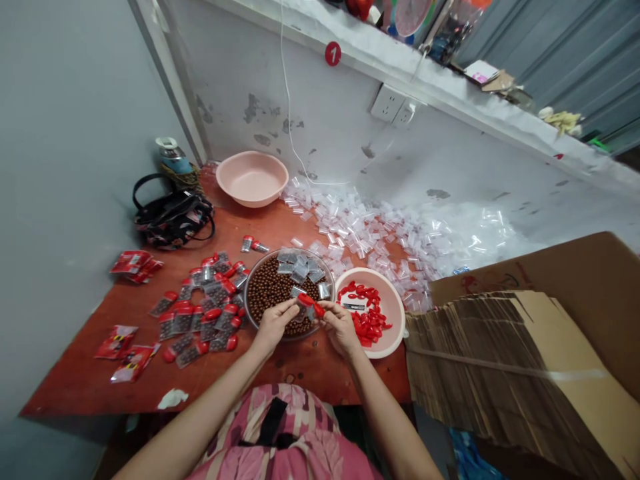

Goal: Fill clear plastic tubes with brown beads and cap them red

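Note:
Over the front of a round bowl (273, 270) of brown beads, my left hand (277, 325) and my right hand (341, 328) are held close together. The fingers of both are closed on a small clear pack with red parts (311, 305). Grey-looking clear packs (301, 267) lie on top of the beads. Just right of the bowl, a pink basin (396, 320) holds red pieces (369, 328) and a small white label card. To the left, filled packs with red caps (200, 310) are heaped on the red table (70, 383).
Many clear empty sleeves (360, 227) spread along the wall. An empty pink basin (253, 177), a black handbag (175, 217) and a bottle (173, 157) stand at the back left. Red packets (133, 363) lie front left. Stacked cardboard (480, 360) borders the right.

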Tool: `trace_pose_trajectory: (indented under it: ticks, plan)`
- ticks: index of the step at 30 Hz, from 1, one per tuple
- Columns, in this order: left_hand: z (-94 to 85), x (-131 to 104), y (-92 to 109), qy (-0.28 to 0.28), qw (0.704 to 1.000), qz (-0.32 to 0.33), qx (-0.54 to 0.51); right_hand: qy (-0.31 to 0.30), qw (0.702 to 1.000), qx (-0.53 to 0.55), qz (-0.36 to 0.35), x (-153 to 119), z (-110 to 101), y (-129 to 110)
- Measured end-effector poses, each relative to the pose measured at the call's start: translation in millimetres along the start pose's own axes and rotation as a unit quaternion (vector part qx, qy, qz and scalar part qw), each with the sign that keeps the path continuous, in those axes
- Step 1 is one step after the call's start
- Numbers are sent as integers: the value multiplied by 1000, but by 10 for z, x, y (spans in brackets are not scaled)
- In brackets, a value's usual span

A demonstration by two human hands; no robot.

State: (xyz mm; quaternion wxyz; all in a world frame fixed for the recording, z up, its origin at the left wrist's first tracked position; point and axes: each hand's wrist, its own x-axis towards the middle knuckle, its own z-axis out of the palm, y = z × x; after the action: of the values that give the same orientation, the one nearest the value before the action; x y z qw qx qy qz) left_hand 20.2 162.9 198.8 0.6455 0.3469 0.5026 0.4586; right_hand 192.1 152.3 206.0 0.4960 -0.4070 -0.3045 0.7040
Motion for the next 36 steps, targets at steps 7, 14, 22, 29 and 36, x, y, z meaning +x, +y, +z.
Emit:
trace_pose_trajectory:
  ticks: [7, 14, 22, 29, 36]
  plan:
    - [-143, 45, -85, -39, 967, 125, 220, -26, 995, 51, 88, 61, 41, -57]
    - [-84, 5, -210, -52, 968, 106, 223, -79, 960, 105, 246, 90, 138, 1]
    - [-123, 12, -273, -35, 955, 144, 258, 57, 967, 162, 188, 189, 304, 216]
    - [-243, 8, -357, -9, 957, 131, 259, 50, 930, 269, 245, 234, 366, 434]
    - [-486, -28, -274, 37, 980, 50, 187, -81, 968, 1, 239, 401, 250, 410]
